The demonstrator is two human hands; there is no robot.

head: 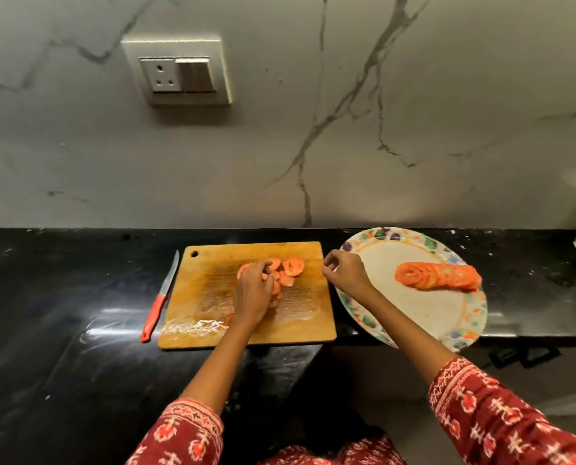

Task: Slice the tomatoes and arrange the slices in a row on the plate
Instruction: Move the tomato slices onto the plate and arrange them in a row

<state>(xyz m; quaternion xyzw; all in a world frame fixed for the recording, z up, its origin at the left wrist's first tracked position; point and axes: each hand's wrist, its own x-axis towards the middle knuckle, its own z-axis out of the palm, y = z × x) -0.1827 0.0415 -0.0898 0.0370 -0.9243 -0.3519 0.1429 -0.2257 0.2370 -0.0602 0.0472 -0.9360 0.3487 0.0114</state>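
Black counter (glossy) under cutting board, knife, plate.

Loose tomato slices piled on wet wooden cutting board, partly covered. Floral-rimmed plate right of board holds one overlapped row of slices, leaning, running left-right across plate centre.

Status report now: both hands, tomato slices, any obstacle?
Left hand gathering loose tomato slices on cutting board. Right hand empty, fingers loosely curled. Row of slices on plate. No obstacle.
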